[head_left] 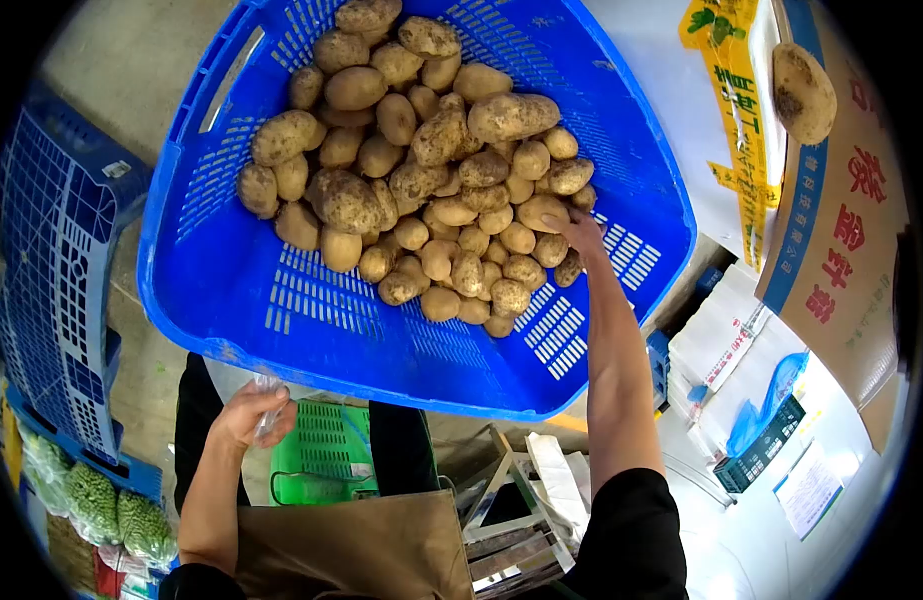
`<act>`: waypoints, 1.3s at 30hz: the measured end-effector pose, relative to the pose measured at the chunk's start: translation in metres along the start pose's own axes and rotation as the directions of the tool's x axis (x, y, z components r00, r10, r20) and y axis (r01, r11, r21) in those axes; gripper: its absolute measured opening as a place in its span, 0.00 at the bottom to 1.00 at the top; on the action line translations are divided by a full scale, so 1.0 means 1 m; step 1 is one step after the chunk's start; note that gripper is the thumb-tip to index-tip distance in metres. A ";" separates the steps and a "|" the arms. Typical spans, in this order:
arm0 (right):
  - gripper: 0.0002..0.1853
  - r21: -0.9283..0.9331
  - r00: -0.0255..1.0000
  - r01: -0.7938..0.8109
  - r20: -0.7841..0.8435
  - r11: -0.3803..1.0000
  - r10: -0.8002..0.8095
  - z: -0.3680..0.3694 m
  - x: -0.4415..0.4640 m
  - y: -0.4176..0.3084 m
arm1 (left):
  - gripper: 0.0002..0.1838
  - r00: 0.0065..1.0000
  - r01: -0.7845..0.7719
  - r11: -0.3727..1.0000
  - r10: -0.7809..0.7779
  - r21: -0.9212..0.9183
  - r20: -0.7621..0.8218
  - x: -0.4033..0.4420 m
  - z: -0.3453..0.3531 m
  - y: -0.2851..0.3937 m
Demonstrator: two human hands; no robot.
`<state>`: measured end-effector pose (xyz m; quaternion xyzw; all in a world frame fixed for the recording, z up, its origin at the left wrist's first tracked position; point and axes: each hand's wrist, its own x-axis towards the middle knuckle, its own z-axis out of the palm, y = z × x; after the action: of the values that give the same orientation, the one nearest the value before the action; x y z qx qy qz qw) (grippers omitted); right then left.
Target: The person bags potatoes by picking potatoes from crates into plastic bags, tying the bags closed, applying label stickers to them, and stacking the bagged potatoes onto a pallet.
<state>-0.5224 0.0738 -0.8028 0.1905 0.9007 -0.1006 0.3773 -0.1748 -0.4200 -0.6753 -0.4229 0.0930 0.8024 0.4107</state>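
A large blue crate (231, 355) with slotted walls holds a heap of brown potatoes (421, 180), some caked with soil. Inside it, at the right side of the heap, my right hand (578, 232) has its fingers round a potato (541, 213). Below the crate's front rim, at the left, my left hand (253, 413) is closed on a clear plastic bag (269, 385). Most of the bag hangs behind the hand and under the rim, so its contents cannot be made out.
A green crate (321, 450) is on the floor below. Blue crates (56, 270) stand at the left, above bagged green vegetables (91, 500). One potato (803, 93) lies on a cardboard box (831, 250) at the right, beside a taped white box (671, 90).
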 end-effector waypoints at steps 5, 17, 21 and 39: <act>0.56 -0.340 0.980 -0.179 -0.147 0.923 0.136 -0.001 -0.042 -0.064 | 0.14 1.000 -0.026 0.998 0.026 0.053 -0.006 0.007 0.003 -0.003; 0.50 -0.246 0.996 -0.019 -0.087 0.969 -0.002 0.003 -0.010 -0.008 | 0.13 0.996 -0.052 0.997 0.056 0.059 -0.066 0.005 0.004 -0.009; 0.47 0.156 0.933 0.245 -0.306 0.957 -0.189 0.008 -0.031 0.014 | 0.12 0.991 -0.079 0.996 0.084 0.043 -0.105 -0.003 0.007 -0.003; 0.05 0.765 0.523 0.575 -0.073 0.289 -0.849 0.069 -0.400 -0.077 | 0.38 0.993 -0.076 0.990 0.064 0.122 0.096 -0.049 -0.001 0.019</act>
<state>-0.2534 -0.1255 -0.5607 -0.1328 0.6861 -0.6313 0.3362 -0.1732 -0.4610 -0.6430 -0.3555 0.1389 0.8275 0.4119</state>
